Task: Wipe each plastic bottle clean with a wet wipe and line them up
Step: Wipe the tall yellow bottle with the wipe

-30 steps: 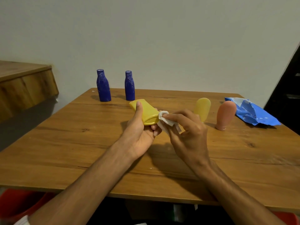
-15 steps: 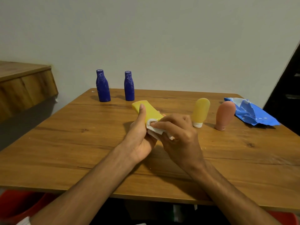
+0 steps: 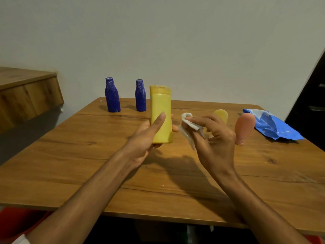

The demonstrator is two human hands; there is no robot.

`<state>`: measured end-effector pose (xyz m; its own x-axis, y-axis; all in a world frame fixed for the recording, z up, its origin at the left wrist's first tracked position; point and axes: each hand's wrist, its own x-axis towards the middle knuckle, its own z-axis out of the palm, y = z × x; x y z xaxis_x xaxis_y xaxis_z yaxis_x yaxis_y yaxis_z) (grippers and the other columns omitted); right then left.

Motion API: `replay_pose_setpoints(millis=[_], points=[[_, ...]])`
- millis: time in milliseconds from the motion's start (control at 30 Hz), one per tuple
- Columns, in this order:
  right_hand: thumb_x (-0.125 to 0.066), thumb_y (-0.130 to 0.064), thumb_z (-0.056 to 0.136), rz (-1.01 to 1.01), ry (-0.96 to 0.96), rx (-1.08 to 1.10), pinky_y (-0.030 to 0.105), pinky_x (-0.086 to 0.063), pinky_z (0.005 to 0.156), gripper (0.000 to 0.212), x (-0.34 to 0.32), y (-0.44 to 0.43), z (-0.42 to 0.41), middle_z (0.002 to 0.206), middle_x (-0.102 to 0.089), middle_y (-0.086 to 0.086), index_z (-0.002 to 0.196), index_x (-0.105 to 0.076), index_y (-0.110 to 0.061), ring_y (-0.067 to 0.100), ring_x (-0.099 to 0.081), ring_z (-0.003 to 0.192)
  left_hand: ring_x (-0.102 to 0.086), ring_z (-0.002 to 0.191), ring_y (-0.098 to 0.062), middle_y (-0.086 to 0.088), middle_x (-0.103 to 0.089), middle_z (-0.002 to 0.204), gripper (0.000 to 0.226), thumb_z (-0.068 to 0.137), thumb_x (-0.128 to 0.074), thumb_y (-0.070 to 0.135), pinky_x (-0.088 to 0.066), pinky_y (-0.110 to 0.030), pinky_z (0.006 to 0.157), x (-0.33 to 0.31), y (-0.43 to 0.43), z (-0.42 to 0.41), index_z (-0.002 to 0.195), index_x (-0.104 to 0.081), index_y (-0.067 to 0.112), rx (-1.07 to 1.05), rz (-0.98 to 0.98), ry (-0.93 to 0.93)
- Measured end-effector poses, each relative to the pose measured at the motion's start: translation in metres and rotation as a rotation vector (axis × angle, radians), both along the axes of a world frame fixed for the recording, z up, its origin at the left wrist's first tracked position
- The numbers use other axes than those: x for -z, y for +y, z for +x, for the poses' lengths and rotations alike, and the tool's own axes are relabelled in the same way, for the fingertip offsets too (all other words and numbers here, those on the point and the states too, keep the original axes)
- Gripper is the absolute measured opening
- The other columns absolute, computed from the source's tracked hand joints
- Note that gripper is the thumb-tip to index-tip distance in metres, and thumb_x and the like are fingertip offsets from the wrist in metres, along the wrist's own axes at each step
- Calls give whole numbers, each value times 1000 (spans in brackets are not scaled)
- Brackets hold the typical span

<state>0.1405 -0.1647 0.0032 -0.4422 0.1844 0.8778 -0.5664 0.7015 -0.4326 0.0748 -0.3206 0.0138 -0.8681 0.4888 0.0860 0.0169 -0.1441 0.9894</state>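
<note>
The left hand (image 3: 147, 138) is gripping the yellow bottle (image 3: 161, 110) round its lower half, thumb lying flat up the front and fingertips showing past the right edge. It is holding the bottle upright, cap on top, raised above the table (image 3: 88, 155).

The right hand (image 3: 214, 138) is pinching a crumpled wet wipe (image 3: 189, 120) between thumb and fingers just to the right of the yellow bottle, seemingly not touching it.

Two blue bottles (image 3: 112, 95) (image 3: 140, 95) are standing behind the yellow bottle and to its left. A small yellow tube (image 3: 221, 114) and a pink tube (image 3: 244, 127) are waiting further to its right, the first partly hidden by the right hand. A blue packet (image 3: 274, 127) is lying beyond those.

The yellow bottle is probably handling as a light thing, since one hand is carrying it easily; how full it is cannot be told. Its plastic walls look smooth and fairly stiff, likely giving a little under a squeeze and turning slippery once damp. The low grip is suiting the job, leaving the upper body and cap free for wiping. The flat sides are offering the surest hold; the cap's lid may be hinged, so it is best not squeezed.
</note>
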Motion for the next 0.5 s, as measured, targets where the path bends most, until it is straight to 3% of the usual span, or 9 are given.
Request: replay_pose_setpoints(millis=[100,200,300,500], points=[[-70,-18,82,-52,-21,-14,8,-40,67,18,-6,-2,2,91,-68,0,99,-71,-12,2,-59,83,-65,101,-11,15,-75,97,31,80,-60,49,-52,-40,90,2,-3,-1,104,-66,30,6,-114,140],[-72,-15,83,-106,-36,-36,12,-39,65,17,-9,-2,3,89,-69,-3,99,-72,-16,4,-59,80,-67,94,-1,20,-73,96,21,82,-68,35,-55,-29,81,8,-5,-5,103,-65,31,9,-150,188],[-72,-17,83,-123,-37,-46,17,-41,62,18,-13,-1,4,88,-68,-7,101,-70,-22,8,-59,79,-66,91,5,16,-71,97,26,82,-73,26,-54,-17,68,10,-4,-7,103,-61,36,21,-191,234],[-72,-18,83,-107,-35,-36,13,-40,63,19,-14,-4,5,88,-69,-4,101,-72,-16,6,-58,78,-64,103,-8,11,-64,110,40,72,-74,32,-55,-24,79,10,0,-4,105,-52,39,58,-235,294]])
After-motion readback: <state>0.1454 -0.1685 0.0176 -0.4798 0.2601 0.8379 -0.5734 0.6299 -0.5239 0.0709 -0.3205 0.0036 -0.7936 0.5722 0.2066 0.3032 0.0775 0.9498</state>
